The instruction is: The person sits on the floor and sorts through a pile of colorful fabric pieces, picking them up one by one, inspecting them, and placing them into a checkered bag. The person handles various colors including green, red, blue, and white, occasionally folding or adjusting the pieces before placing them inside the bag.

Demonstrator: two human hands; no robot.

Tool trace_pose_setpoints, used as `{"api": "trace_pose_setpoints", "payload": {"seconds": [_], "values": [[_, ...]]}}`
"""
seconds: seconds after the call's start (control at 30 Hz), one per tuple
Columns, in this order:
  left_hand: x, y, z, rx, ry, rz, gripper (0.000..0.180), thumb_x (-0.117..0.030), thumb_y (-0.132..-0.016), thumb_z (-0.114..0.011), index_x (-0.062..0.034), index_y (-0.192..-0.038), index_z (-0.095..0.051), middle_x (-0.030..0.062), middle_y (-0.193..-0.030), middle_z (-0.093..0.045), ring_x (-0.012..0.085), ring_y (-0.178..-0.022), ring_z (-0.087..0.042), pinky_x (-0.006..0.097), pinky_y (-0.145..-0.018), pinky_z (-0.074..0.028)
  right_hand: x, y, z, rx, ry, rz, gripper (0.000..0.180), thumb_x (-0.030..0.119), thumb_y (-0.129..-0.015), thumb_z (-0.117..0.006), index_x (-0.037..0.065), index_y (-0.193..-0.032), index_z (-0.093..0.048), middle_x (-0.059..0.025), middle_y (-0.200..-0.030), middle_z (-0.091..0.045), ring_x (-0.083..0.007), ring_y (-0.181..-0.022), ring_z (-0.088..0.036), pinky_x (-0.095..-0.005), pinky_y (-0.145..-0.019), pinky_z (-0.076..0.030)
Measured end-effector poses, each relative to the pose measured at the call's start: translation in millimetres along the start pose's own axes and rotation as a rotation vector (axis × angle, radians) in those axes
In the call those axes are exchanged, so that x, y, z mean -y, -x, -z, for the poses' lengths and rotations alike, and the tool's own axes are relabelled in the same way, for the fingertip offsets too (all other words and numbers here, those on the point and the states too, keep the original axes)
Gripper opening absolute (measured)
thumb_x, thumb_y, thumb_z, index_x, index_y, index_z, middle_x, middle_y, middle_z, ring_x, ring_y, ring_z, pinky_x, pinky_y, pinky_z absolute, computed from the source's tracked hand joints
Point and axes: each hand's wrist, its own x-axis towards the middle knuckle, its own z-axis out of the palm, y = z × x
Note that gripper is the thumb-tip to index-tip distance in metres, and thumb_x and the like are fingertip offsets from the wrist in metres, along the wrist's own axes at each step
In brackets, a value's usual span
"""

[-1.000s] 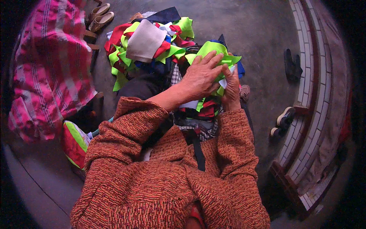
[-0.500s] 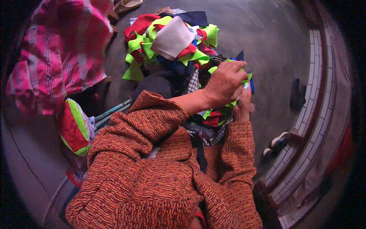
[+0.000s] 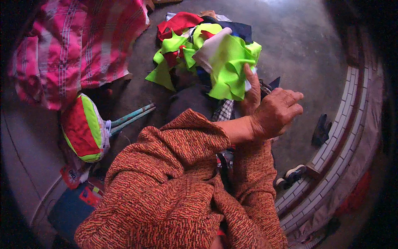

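Observation:
My right hand (image 3: pixel 251 92) is raised, its thumb or a finger pressed along the edge of a bright green cloth piece (image 3: pixel 232 66). A bit of white shows behind that cloth. My left hand (image 3: pixel 277 113) crosses over my right forearm and points to the right. Its fingers are curled together; anything between them is too small or hidden to make out. Beyond the held cloth lies a heap of fabric scraps, with a red scrap (image 3: pixel 180 24), a pale grey scrap (image 3: pixel 204 56) and a dark blue scrap (image 3: pixel 238 31).
Pink plaid fabric (image 3: pixel 78 50) hangs at the left above a red, green and white stuffed cloth bundle (image 3: pixel 85 126). Beside it are teal metal bars (image 3: pixel 132 118). Shoes (image 3: pixel 292 176) and a dark object (image 3: pixel 321 129) lie by a white-tiled step (image 3: pixel 331 143) on the right.
My left hand has moved away from the green cloth, to the right and down. My right hand has lifted the cloth up and left, where it spreads in front of the scrap heap. The view has shifted slightly.

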Motion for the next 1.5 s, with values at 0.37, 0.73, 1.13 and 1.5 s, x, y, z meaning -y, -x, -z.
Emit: {"api": "trace_pose_setpoints", "payload": {"seconds": [0.37, 0.73, 1.13, 1.5], "values": [[-12, 24, -17, 0.661, -0.12, -0.056, 0.02, -0.019, -0.065, -0.06, -0.0079, -0.082, -0.057, 0.0099, -0.079, -0.058, 0.0376, -0.073, -0.059, 0.055, -0.07, -0.042, 35, 51, 144, -0.472, 0.704, 0.02, 0.034, 0.02, -0.087, -0.055, 0.006, -0.116, -0.047, -0.0094, -0.103, -0.06, -0.0173, -0.092, -0.059, -0.0285, -0.077, -0.047], [-22, 76, -41, 1.143, -0.161, -0.283, 0.023, -0.02, -0.069, -0.054, -0.005, -0.086, -0.058, 0.0173, -0.08, -0.06, 0.0474, -0.09, -0.053, 0.06, -0.074, -0.041, -12, 141, 272, -1.009, 1.189, 0.111, 0.05, 0.022, -0.076, -0.065, 0.005, -0.119, -0.046, -0.0157, -0.102, -0.058, -0.0228, -0.085, -0.056, -0.0329, -0.074, -0.046], [-46, 75, -15, 1.355, -0.082, -0.289, 0.018, -0.019, -0.073, -0.052, -0.0044, -0.083, -0.056, 0.0073, -0.076, -0.056, 0.0208, -0.073, -0.055, 0.034, -0.06, -0.037, -68, 130, 362, -1.147, 1.229, -0.022, 0.084, 0.045, -0.056, -0.078, -0.001, -0.119, -0.048, -0.0171, -0.116, -0.054, -0.028, -0.108, -0.051, -0.0345, -0.092, -0.038], [-37, 75, -25, 1.287, -0.166, -0.246, 0.022, -0.018, -0.073, -0.05, -0.0005, -0.085, -0.056, 0.0083, -0.073, -0.055, 0.0213, -0.072, -0.054, 0.037, -0.066, -0.038, -106, 73, 270, -0.795, 1.969, -0.338, 0.079, 0.033, -0.057, -0.078, 0.012, -0.124, -0.041, -0.02, -0.123, -0.04, -0.0381, -0.109, -0.044, -0.0448, -0.089, -0.041]]}}
